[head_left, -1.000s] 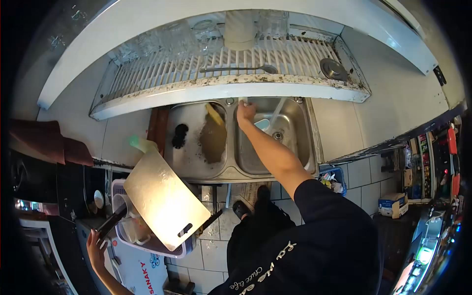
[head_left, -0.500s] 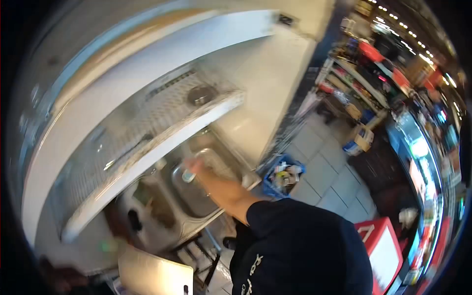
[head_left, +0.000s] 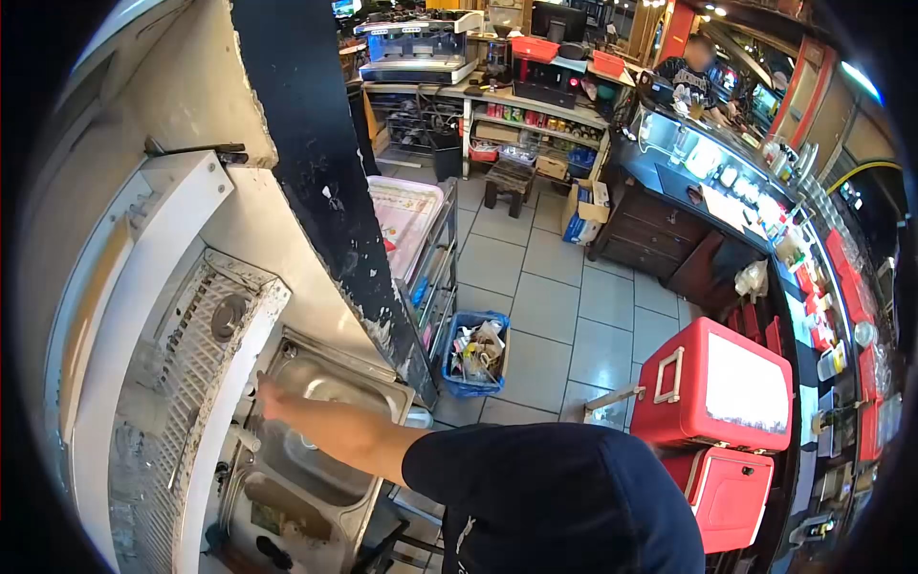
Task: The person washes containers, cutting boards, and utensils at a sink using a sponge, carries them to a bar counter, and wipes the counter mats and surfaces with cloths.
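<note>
My right hand [head_left: 272,398] reaches over the back edge of the steel sink [head_left: 368,512], beside the white tap fittings [head_left: 247,438]. The rack's front edge lies close to it, and its fingers are too unclear to show whether they hold anything. Below the forearm is one basin. The other basin [head_left: 287,521] holds murky water, with a black scrubber [head_left: 273,552] at its side. The slatted rack [head_left: 196,383] carries a round metal lid [head_left: 229,317] and glasses. My left hand is out of view.
A blue bin [head_left: 475,354] full of waste stands right of the sink, near a pink tray [head_left: 406,215] on a metal cart. Red cooler boxes [head_left: 712,383] are at the right. Behind the far counter is another person [head_left: 690,81]. A cardboard box [head_left: 585,212] sits on the tiled floor.
The view has swung right, bringing the room, coolers and other person in. The cutting board and my left hand have left view. My right hand remains by the back of the sink.
</note>
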Demonstrator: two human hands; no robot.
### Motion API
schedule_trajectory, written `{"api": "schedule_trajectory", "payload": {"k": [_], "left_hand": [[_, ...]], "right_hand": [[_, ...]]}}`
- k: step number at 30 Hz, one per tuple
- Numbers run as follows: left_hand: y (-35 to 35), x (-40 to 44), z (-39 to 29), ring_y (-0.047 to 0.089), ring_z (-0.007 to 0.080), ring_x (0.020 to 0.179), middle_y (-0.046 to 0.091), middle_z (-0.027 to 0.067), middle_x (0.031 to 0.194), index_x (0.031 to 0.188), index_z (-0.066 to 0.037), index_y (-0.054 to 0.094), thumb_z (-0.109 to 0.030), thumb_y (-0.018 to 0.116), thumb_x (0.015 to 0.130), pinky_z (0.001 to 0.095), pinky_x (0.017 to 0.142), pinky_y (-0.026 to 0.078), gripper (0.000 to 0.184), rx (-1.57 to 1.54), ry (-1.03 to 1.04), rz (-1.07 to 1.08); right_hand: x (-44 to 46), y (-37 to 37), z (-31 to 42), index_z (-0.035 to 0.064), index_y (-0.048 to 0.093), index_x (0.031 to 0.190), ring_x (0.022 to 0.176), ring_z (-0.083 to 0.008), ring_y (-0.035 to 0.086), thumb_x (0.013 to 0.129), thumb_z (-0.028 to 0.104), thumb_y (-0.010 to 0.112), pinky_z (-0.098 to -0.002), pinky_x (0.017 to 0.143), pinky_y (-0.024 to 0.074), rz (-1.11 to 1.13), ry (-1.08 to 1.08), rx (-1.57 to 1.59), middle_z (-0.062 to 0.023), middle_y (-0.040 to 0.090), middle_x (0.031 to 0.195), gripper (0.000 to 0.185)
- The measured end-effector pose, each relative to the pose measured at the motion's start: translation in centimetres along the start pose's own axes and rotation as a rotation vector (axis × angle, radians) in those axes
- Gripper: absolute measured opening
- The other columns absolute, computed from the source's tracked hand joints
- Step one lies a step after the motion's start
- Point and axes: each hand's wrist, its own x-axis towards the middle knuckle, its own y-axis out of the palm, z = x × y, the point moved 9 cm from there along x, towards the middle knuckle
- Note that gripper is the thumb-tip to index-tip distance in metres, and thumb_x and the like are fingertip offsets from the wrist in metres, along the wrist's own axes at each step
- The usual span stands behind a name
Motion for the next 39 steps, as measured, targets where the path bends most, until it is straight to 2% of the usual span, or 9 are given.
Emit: {"api": "schedule_trajectory", "payload": {"k": [10,39], "left_hand": [[5.5,1.3,-0.8,0.057,0.0354,0.107,0.059,0.0238,0.122,0.129,0.004,0.054,-0.054,0.050,0.092,0.0422,0.093,0.046,0.068,-0.047,0.049,0.116],[8.2,1.7,-0.7,0.058,0.0279,0.102,0.063,0.0188,0.114,0.123,0.005,0.058,-0.037,0.055,0.092,0.0353,0.091,0.046,0.052,-0.053,0.060,0.154]], "right_hand": [[-2.7,-1.1,0.9,-0.0002,0.062,0.111,0.087,-0.0362,0.061,0.084,0.029,0.064,-0.0428,0.079,0.0496,0.060,-0.034,0.023,-0.0188,0.065,0.099,0.040],[-6.2,-2.4,1.0,0.0005,0.061,0.109,0.089,-0.0329,0.060,0.085,0.025,0.064,-0.0405,0.081,0.0489,0.135,-0.076,0.046,-0.0169,0.064,0.101,0.035]]}}
